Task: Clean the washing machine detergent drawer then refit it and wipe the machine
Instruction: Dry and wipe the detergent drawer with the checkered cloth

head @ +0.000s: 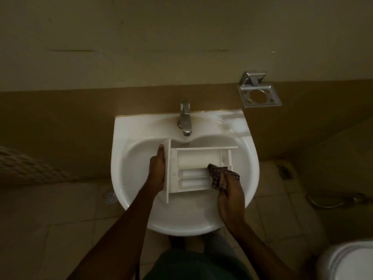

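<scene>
— Where do we have the drawer?

— The drawer (195,159) is over the bowl of the sink (139,150), just below the tap (185,118), with its compartments facing up. There is one wide compartment on the far side, two narrow ones nearer us, and small ones at the right end. We cannot tell whether it rests on the bowl or hangs clear of it.

— And our hands?

— Our left hand (158,172) grips the front panel at the drawer's left end, with the palm against the outer face and the thumb lying along its far part. The fingers go out of sight behind the panel. Our right hand (230,197) has its fingers curled round a dark patterned cloth (219,177) and presses it into the right end of the narrow compartments.

— Is water running?

— We see no stream at the tap, though the room is dim.

— What is around us?

— A metal holder (259,91) is fixed to the wall up to the right of the sink. On the tiled floor a round drain (110,196) sits to the left. To the right lies a hose (341,201), and the toilet (347,259) shows in the near right corner.
</scene>
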